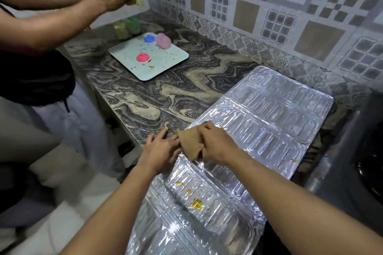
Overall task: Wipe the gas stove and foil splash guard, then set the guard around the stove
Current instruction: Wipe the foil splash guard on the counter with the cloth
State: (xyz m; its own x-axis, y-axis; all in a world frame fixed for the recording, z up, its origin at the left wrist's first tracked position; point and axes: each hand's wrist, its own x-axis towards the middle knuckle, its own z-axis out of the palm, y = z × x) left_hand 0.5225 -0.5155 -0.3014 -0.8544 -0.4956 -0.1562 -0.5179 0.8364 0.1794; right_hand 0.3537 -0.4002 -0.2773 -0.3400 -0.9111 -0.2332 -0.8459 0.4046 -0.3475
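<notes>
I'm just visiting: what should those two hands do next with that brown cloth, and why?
Probably slide the brown cloth, gripped in the right hand, back along the foil splash guard onto the yellow smears nearer the wearer. The guard lies flat on the counter, the cloth sits at its left edge with the left hand beside it, and those smears look unwiped.

- Guard [259, 130] lies flat on the table [186, 80], at its right.
- Cloth [189, 143] rests on the guard's left edge.
- Tray [161, 62] sits behind, left.
- Stove [352, 151] stands right of the guard.
</notes>
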